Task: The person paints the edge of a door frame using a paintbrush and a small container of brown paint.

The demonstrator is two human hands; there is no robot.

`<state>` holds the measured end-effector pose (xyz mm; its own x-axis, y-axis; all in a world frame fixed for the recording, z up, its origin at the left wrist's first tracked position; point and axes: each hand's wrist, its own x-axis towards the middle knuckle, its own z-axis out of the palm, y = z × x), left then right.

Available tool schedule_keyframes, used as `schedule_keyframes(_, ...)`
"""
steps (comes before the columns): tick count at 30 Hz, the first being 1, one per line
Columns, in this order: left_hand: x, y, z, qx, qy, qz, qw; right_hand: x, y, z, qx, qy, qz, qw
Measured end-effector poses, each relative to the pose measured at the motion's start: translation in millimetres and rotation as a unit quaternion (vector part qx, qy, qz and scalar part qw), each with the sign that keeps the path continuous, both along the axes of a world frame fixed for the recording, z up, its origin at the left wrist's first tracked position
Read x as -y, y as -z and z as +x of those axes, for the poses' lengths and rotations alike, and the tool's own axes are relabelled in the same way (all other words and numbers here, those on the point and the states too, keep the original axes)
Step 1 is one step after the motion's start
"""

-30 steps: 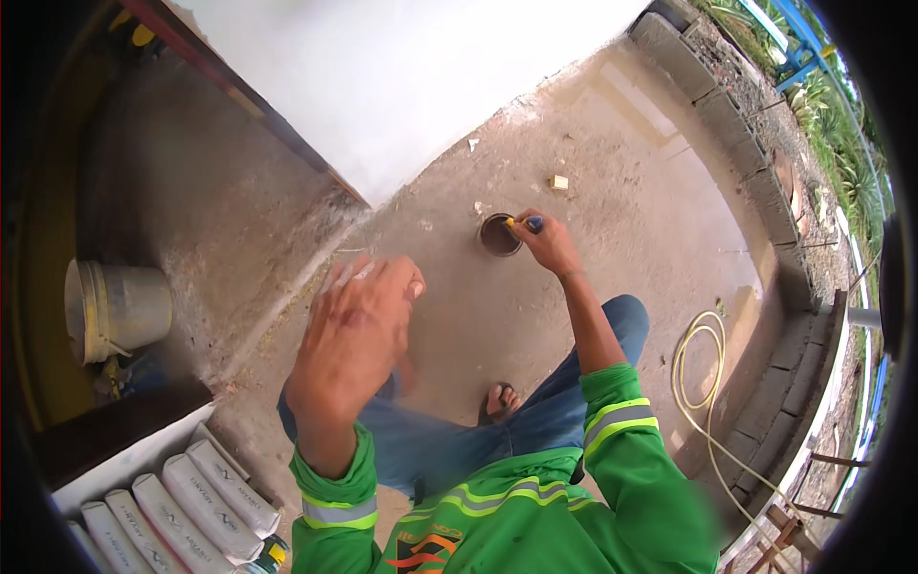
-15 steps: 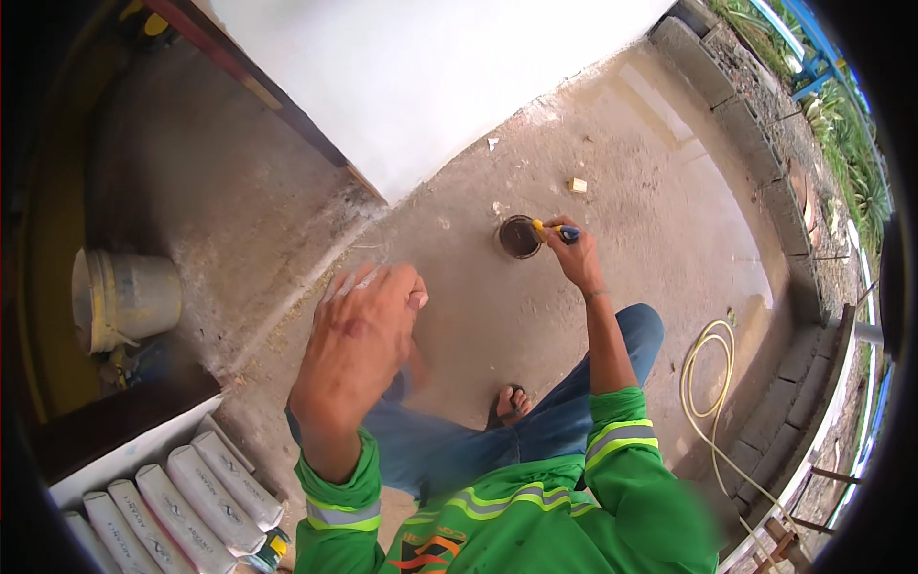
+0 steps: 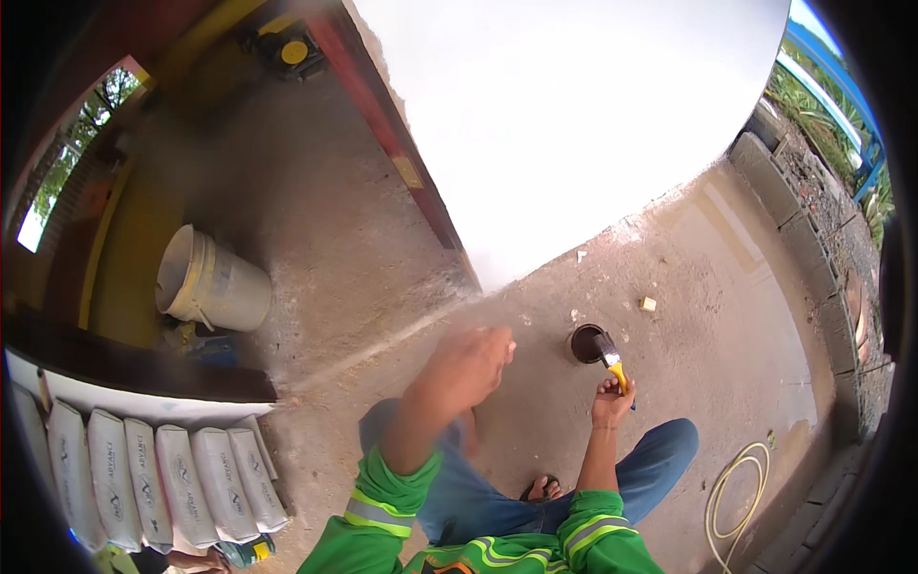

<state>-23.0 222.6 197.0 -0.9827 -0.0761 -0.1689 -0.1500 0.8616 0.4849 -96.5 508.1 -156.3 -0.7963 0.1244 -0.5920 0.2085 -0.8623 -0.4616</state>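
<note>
My right hand grips a paintbrush by its yellow handle, the bristles resting at the rim of a small round can of dark paint on the concrete floor. My left hand is raised in front of me, blurred, fingers loosely curled, holding nothing. Both arms wear green sleeves with reflective bands. My bent knees in blue jeans and a sandalled foot show below the hands.
A white wall rises ahead with a red door frame at its left edge. A pale bucket stands at left, several white sacks lie lower left. A coiled yellow hose lies right. A small pale block lies near the can.
My left hand has dropped and moved right, closing its fingers somewhat. My right hand stays at the paint can with the brush. The view has tilted, showing more of the wall.
</note>
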Motion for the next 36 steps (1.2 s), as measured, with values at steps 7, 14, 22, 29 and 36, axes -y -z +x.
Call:
schedule_keyframes(7,11.9,-18.0,17.0,0.060,-0.032,0.203,0.977,11.0,12.8,5.1,-0.130,0.025,-0.241,0.962)
schedule_keyframes(14,44.1,-21.6,47.1,0.031,0.023,0.089,0.995,72.2,-124.5,0.2,-0.220,-0.085,-0.325,0.916)
schedule_keyframes(22,157.9,75.9,64.9,0.074,-0.136,0.016,0.988,134.5,-252.7,32.0,-0.490,-0.404,0.156,0.756)
schedule_keyframes(29,243.7,96.7,32.3,0.083,-0.178,0.033,0.980,199.6,-251.7,58.2,-0.479,-0.457,0.251,0.706)
schedule_keyframes(36,256.6,134.5,-6.9,0.044,-0.114,0.014,0.992,268.4,-134.4,124.5,-0.228,-0.347,0.306,0.857)
